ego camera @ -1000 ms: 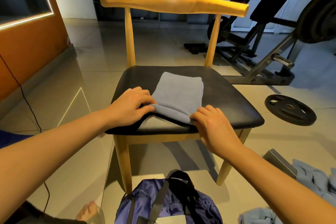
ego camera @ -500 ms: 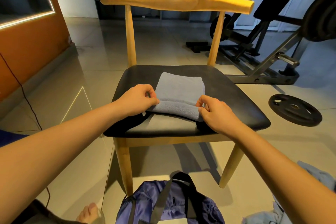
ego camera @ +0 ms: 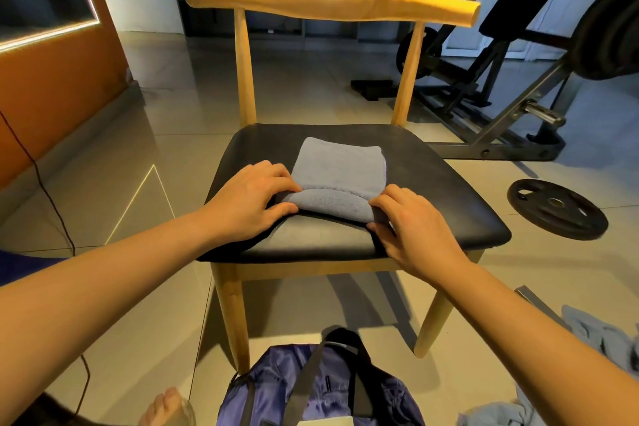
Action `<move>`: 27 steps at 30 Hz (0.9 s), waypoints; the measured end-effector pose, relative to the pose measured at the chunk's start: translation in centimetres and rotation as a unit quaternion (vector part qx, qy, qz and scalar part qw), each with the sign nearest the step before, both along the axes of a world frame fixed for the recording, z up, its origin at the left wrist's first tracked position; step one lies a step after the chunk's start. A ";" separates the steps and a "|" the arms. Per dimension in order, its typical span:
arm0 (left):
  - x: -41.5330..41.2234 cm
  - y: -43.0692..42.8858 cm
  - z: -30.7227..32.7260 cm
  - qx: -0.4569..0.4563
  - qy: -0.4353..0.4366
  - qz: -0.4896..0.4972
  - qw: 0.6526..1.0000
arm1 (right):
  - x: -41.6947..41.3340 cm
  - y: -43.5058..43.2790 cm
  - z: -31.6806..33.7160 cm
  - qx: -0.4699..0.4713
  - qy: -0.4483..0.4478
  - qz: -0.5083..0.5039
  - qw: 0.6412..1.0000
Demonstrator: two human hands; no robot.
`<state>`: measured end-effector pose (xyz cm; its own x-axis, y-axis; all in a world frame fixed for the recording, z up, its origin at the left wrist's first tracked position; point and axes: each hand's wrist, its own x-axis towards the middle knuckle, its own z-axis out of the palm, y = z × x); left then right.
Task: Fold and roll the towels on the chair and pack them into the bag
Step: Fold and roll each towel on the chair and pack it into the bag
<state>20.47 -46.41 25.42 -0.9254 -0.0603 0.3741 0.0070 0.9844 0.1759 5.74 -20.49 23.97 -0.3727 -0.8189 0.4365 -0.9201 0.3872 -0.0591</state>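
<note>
We grip the rolled near edge of the grey towel (ego camera: 340,166) at either end with left hand (ego camera: 249,199) and right hand (ego camera: 415,228), fingers curled, on the chair (ego camera: 449,183) seat's middle.

- Both ends of the towel's (ego camera: 340,166) rolled part hide under the left hand (ego camera: 249,201) and the right hand (ego camera: 415,232), which grip them.
- The bottom edge cuts off the purple bag (ego camera: 276,387) and a bare foot (ego camera: 166,408).
- The right arm (ego camera: 553,339) covers part of the gray towels (ego camera: 601,335) on the floor.
- The top and right edges cut off the weight machine (ego camera: 608,31).
</note>
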 end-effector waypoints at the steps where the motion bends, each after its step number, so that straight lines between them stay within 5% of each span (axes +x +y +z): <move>1: -0.2 0.1 0.1 -0.005 -0.001 0.006 1.000 | -0.1 -0.1 0.3 0.003 -0.007 -0.002 1.000; 11: -1.7 1.0 1.8 0.166 -0.122 0.070 0.976 | -1.2 -0.7 2.4 0.074 -0.215 -0.074 0.971; 16: -2.2 0.1 1.6 0.270 -0.112 0.101 0.951 | -2.4 -0.9 2.5 0.031 -0.299 -0.094 0.949; 19: -2.6 0.4 1.4 0.272 -0.041 0.105 0.956 | -2.5 -0.9 2.6 -0.042 -0.254 -0.086 0.962; 23: -2.4 0.7 0.7 0.069 0.065 0.049 0.994 | -2.1 -1.2 1.5 -0.057 -0.100 -0.033 0.993; 27: -1.5 -0.5 0.2 0.046 0.038 -0.006 0.998 | -2.0 -0.5 1.0 -0.011 -0.030 -0.009 0.999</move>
